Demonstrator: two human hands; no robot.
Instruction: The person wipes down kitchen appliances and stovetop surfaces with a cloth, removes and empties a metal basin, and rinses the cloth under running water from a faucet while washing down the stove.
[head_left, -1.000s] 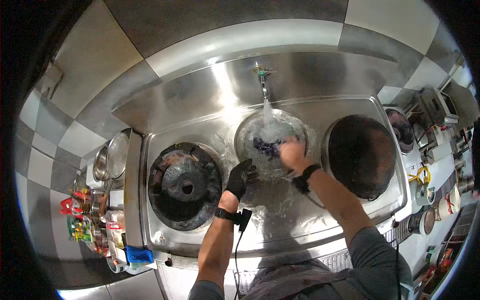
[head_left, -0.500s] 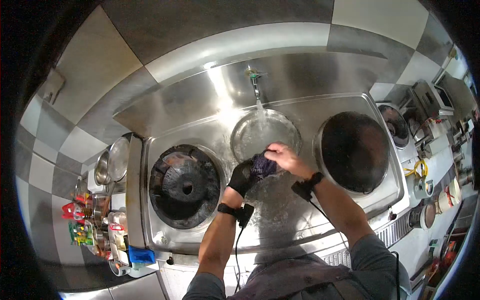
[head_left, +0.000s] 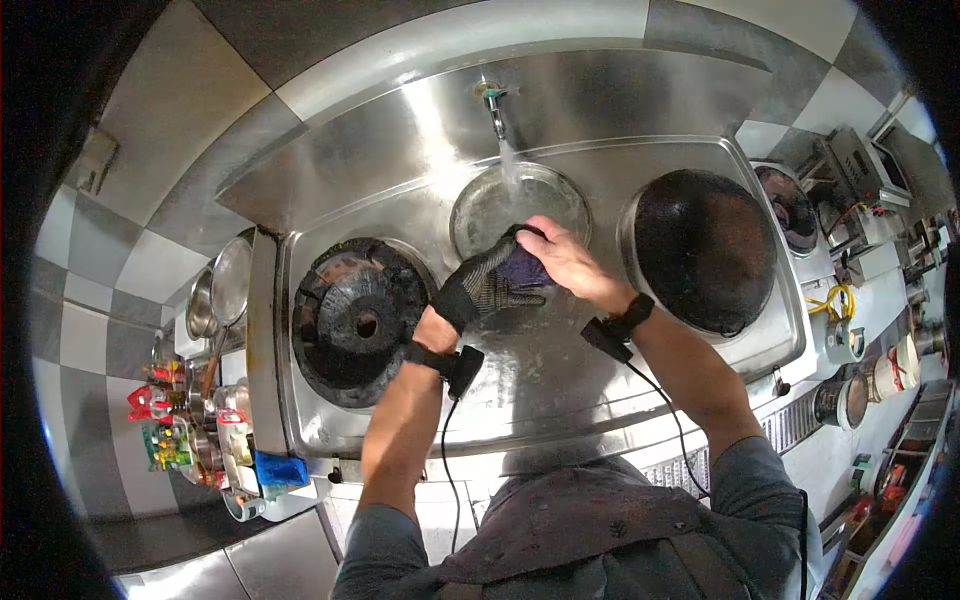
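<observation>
My left hand [head_left: 482, 284] wears a dark knitted glove, its fingers around a crumpled dark purple cloth [head_left: 524, 268]. One gloved digit sticks out to the right beneath the cloth. From the other side my bare right hand [head_left: 566, 262] grips the upper part of the cloth, its thumb and fingers meeting the gloved fingertips. Both hands are over the near rim of a round metal basin [head_left: 470, 205] set in the steel counter. A thin faucet [head_left: 496, 115] pours water into that basin, behind my hands. Part of the cloth is hidden by the fingers.
To the left is a black burner ring [head_left: 345, 350] with a central hole. A large dark wok [head_left: 705, 250] covers the right side. Pans [head_left: 232, 285], bottles and a blue cloth [head_left: 280, 468] crowd the far left. Yellow hose [head_left: 832, 300] and pots are at far right.
The view has shifted, so the counter sits higher in it. My gloved left hand has turned, with one digit now stretched out to the right. My right hand has closed further over the purple cloth.
</observation>
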